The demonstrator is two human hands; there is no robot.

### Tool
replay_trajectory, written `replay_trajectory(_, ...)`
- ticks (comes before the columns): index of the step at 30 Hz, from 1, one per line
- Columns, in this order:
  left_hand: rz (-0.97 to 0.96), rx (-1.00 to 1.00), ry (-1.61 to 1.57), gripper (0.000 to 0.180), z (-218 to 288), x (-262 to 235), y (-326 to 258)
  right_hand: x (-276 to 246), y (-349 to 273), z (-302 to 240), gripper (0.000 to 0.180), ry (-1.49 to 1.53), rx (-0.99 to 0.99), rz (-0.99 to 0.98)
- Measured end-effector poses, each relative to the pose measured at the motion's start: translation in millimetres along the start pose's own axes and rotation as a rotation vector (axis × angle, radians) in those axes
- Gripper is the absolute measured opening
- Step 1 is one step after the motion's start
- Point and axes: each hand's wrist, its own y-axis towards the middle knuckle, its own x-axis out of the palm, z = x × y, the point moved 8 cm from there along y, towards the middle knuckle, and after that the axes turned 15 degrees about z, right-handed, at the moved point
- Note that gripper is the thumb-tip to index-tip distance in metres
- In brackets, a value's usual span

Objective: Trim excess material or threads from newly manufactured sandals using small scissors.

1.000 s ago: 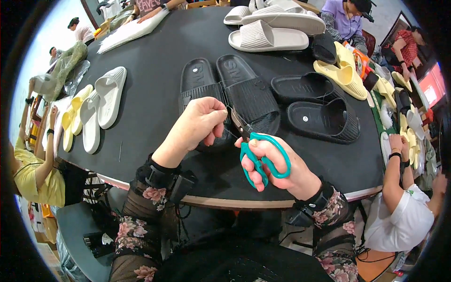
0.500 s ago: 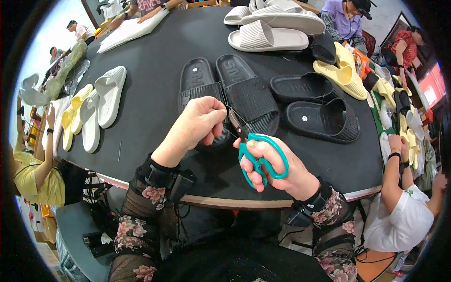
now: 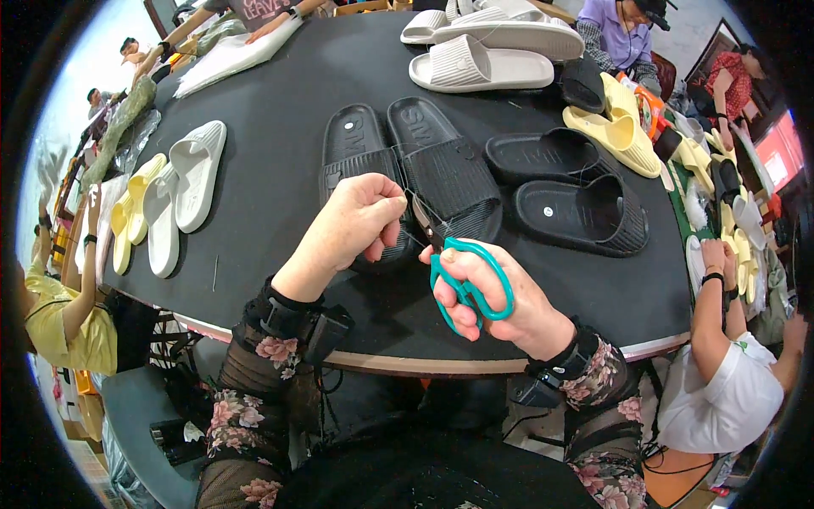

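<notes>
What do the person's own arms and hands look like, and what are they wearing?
The left hand and right hand are bare, with no gloves. The sleeves are black and see-through, with pink and cream flowers all over. Around each wrist is a black strap with a dark, boxy little device.

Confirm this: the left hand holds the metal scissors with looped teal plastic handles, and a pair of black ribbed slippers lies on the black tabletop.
Not quite. The head view shows the right hand, not the left hand, holding the metal scissors with looped teal plastic handles. A pair of black ribbed slippers does lie on the black tabletop.
</notes>
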Motion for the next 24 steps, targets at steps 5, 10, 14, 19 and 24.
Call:
replay_trajectory(5, 0.006, 0.001, 0.032, 0.017, 0.3, 0.6, 0.3, -0.8, -0.3, 0.9, 0.030, 0.003, 0.010, 0.001)
replay_trajectory(10, -0.002, 0.007, 0.012, 0.016, 0.7, 0.2, -0.9, -0.8, -0.3, -0.5, 0.029, 0.007, -0.015, -0.001)
replay_trajectory(14, -0.080, 0.017, 0.047, 0.013, 3.1, -0.5, -4.1, -2.6, -1.4, -12.2, 0.029, -0.028, -0.132, 0.026)
replay_trajectory(19, -0.342, 0.119, 0.305, 0.007, 5.6, 10.4, -18.2, -8.6, 0.6, -24.7, 0.030, 0.068, -0.200, 0.052)
replay_trajectory(24, -0.521, 0.219, 0.362, 0.008, 11.0, 18.4, -32.9, -14.4, 8.4, -29.8, 0.029, 0.071, -0.262, 0.061)
